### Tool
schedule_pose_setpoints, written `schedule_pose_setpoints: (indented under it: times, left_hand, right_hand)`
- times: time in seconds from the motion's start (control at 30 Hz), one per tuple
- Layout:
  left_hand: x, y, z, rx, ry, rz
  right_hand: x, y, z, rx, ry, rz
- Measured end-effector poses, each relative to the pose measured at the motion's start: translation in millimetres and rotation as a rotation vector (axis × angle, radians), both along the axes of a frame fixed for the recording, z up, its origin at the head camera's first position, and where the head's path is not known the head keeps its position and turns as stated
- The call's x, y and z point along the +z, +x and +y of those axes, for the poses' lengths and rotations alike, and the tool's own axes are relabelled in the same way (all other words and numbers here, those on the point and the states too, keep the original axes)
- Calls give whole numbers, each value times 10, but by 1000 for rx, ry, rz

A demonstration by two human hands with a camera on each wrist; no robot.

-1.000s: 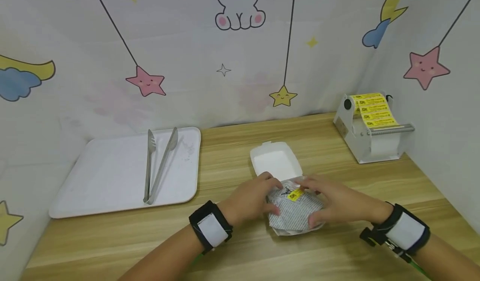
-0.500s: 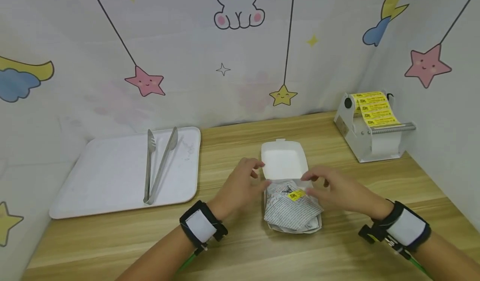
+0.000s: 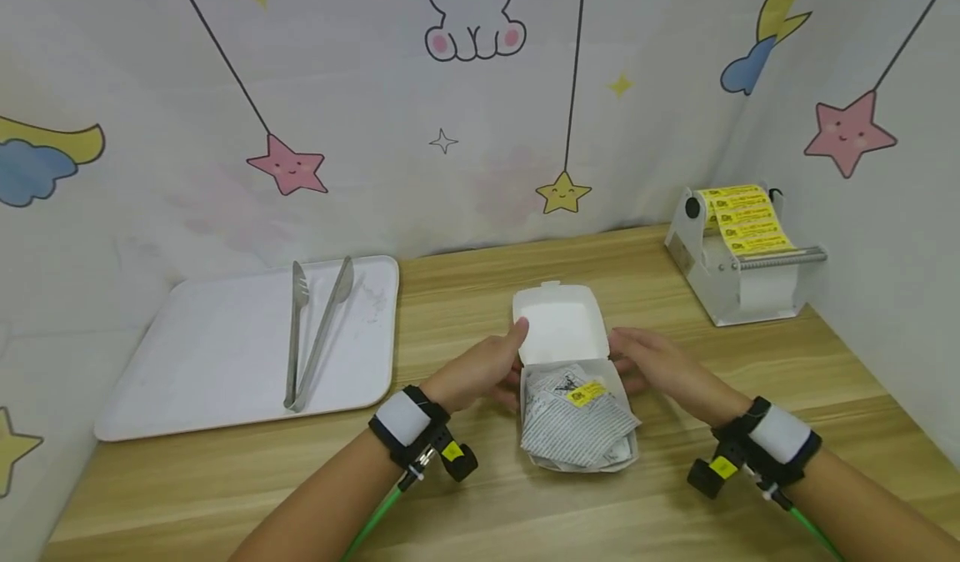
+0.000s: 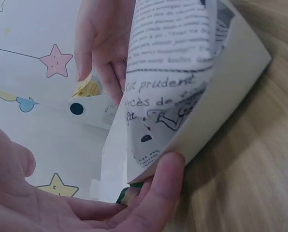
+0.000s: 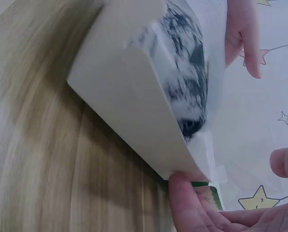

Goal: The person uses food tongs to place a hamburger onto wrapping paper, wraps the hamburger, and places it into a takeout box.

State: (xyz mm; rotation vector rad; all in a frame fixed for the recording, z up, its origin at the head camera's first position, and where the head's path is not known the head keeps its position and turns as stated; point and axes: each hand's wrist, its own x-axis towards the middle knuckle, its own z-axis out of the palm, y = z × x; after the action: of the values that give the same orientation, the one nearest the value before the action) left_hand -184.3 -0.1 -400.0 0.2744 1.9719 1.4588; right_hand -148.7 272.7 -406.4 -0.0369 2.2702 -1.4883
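Note:
A white clamshell takeaway box (image 3: 561, 337) sits on the table with its lid tipped back. Its base holds a parcel (image 3: 573, 433) wrapped in newsprint-patterned paper, with a yellow sticker (image 3: 587, 393) on top. My left hand (image 3: 480, 370) is at the box's left side near the hinge, fingertips touching the back corner (image 4: 170, 166) and the thumb raised apart. Opposite it, my right hand (image 3: 667, 370) has its fingers extended along the right side; a fingertip (image 5: 182, 188) touches that rear corner. In the head view, the lid and base partly hide both hands' fingers.
On the left lies a white tray (image 3: 217, 362) bearing metal tongs (image 3: 318, 345). A label dispenser (image 3: 720, 270) with a roll of yellow stickers (image 3: 753, 224) stands at the back right. A patterned cloth (image 3: 360, 87) hangs behind the wooden table (image 3: 450, 295).
Both hands have left the top of the parcel and moved down to the box's sides near the hinge. The box has straightened slightly, with its lid still back.

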Motion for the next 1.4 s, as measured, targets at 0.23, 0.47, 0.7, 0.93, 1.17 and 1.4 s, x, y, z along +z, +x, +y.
schedule_pose_setpoints:
  times: [0.23,0.47,0.7,0.93,1.17,1.4]
  left_hand:
    - [66,9,-2,21,40,-10]
    - [160,30,-64,78,31,-2]
    - [174,41,-134,95,42,24]
    - [114,58,-145,86,-32,53]
    - [79,129,-163,78,-152,154]
    - [92,176,-181,33,-156,100]
  right_hand:
    - [12,-14,-14,13,-49,-7]
    - [19,3,14,20,-105,14]
    - [53,56,35,64,-258,27]
    - [55,116,-52,62,-238,6]
    - [32,152,-147,37,5,24]
    - [65,257,-240,5,83,-11]
